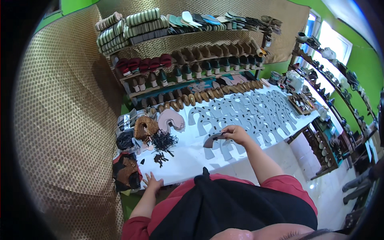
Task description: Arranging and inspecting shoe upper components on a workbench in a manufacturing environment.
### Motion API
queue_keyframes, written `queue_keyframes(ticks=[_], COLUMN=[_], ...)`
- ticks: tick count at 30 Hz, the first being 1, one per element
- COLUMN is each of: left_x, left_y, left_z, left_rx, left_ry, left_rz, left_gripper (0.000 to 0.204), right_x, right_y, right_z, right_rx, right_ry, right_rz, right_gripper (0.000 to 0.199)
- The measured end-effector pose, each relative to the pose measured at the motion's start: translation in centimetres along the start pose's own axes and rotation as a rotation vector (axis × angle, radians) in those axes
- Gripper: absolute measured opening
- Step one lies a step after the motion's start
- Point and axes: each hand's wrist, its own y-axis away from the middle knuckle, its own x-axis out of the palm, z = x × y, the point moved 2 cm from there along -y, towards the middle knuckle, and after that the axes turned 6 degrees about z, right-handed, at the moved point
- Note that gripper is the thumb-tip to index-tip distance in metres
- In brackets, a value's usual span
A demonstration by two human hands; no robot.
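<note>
My right hand point(237, 135) pinches one end of a curved, dark grey shoe-upper piece point(211, 141) and holds it above the white tabletop point(186, 158). Just beyond lie many flat, light grey, horseshoe-shaped upper pieces point(202, 116) in overlapping rows, with small dark tabs on them. My left hand point(153, 183) rests at the table's near edge with its fingers spread, holding nothing. Close to it are a few small dark scraps point(161, 159) and a pile of thin black strips point(165, 141).
Brown leather pieces point(129, 170), a brown patterned stack point(145, 127) and pale pink pieces point(171, 120) lie at the left. Brown shoe lasts point(192, 99) line the table's back. Shelves of shoes point(197, 69) stand behind, another rack point(320, 76) at right. A tool tray point(302, 105) sits at the right end.
</note>
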Motion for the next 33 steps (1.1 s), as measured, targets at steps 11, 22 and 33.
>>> queue_keyframes(ticks=[11, 22, 33], left_x=[3.9, 15.2, 15.9], left_y=[-1.5, 7.0, 8.9], left_z=[-9.9, -29.4, -32.8], left_rx=[0.131, -0.08, -0.125], left_ry=[0.172, 0.159, -0.051], left_rz=[-0.075, -0.019, -0.011], left_gripper=[0.097, 0.116, 0.142], right_x=[-16.4, -37.3, -47.9], right_y=[8.3, 14.9, 10.4], right_z=[-1.1, -9.2, -13.4], right_rx=[0.007, 0.151, 0.272], right_ry=[0.031, 0.19, 0.115], right_rz=[-0.112, -0.112, 0.19], right_gripper=[0.02, 0.016, 0.018])
